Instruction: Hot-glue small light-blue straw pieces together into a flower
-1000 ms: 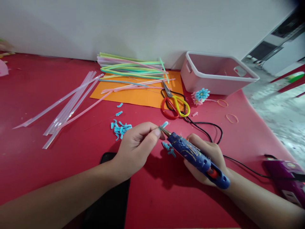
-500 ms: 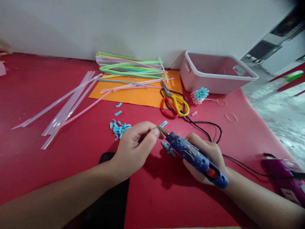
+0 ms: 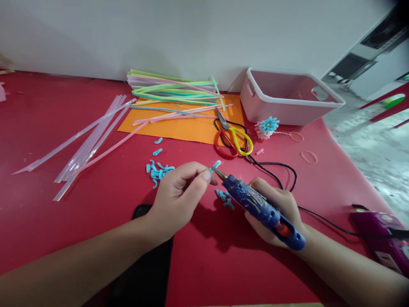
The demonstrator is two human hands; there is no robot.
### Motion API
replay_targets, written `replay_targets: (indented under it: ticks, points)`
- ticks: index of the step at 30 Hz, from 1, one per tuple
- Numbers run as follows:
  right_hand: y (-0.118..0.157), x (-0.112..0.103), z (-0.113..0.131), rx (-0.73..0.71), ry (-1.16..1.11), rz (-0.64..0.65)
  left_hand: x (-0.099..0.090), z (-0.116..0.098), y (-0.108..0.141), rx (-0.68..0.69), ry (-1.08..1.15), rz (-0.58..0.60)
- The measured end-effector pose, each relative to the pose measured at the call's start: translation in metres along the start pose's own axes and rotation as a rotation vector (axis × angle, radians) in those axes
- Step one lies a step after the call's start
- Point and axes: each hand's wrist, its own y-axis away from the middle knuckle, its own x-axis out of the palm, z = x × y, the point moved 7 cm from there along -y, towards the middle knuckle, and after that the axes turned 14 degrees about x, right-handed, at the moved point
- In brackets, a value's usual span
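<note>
Between thumb and forefinger, my left hand point(image 3: 183, 196) pinches a small blue pipe cleaner piece point(image 3: 217, 163), whose end pokes up past the fingertips. My right hand point(image 3: 277, 209) is wrapped round a dark blue glue gun point(image 3: 255, 202). The gun's metal nozzle point(image 3: 220, 173) is at the blue piece, right by my left fingertips; whether it touches I cannot tell. Short blue pipe cleaner pieces point(image 3: 156, 174) lie in a pile left of my left hand. Several more cut pieces point(image 3: 225, 198) rest under the gun's front end.
Behind my hands lie scissors point(image 3: 234, 136), an orange sheet point(image 3: 204, 133) with pipe cleaners point(image 3: 175, 91), and clear glue sticks point(image 3: 92, 140). A pink bin point(image 3: 281, 108) stands at the back right, a blue flower point(image 3: 269, 125) before it. A black phone point(image 3: 150, 264) is under my left forearm; a purple device point(image 3: 378, 234) is far right.
The blue piece in my left fingers now stands up more visibly beside the nozzle. Nozzle and left fingertips have shifted slightly relative to each other; my right hand keeps its hold.
</note>
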Motion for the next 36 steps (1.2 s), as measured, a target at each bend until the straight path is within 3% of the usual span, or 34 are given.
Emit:
replay_targets:
  ticks: [18,36]
  points:
    - [0.003,0.0,-0.008,0.021,-0.025,-0.032,-0.001,-0.006,-0.002,0.011,-0.05,0.007]
    - [0.001,-0.001,-0.005,0.055,-0.051,0.014,-0.002,-0.012,-0.005,0.046,-0.189,0.036]
